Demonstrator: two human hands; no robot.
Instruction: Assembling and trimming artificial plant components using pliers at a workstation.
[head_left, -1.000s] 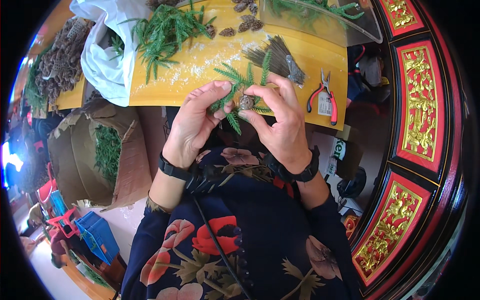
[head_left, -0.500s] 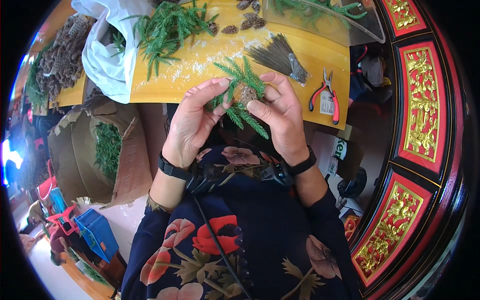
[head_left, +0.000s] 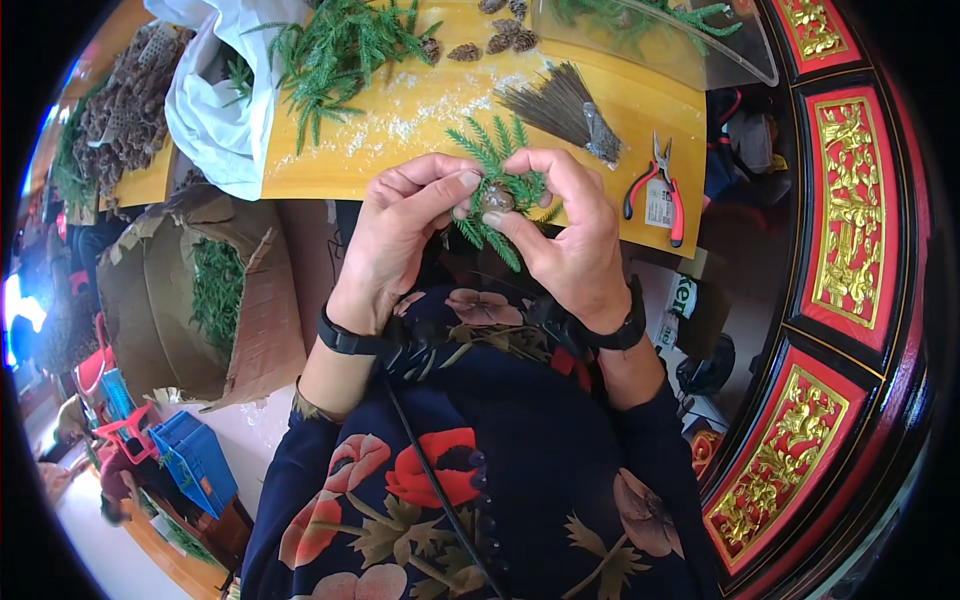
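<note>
A small green artificial pine sprig (head_left: 483, 237) with a brown pine cone (head_left: 497, 198) at its middle is held up between my hands, at the table's near edge. My left hand (head_left: 410, 215) pinches the sprig from the left side with thumb and fingertips. From the right, my right hand (head_left: 570, 225) has its thumb on the cone and its curled index finger at the needles just above. The fingers cover parts of both the sprig and the cone.
On the yellow table (head_left: 400, 160) lie loose pine sprigs (head_left: 345, 60), several pine cones (head_left: 520, 40), a bundle of thin wire stems (head_left: 565, 110) and red-handled pliers (head_left: 655, 190). A clear bin (head_left: 660, 50) stands at the back right. An open cardboard box (head_left: 200, 300) holds greenery at left.
The sprig and cone have turned in my hands, the cone now facing up more end-on. My right hand has shifted, its index finger curling over the needles.
</note>
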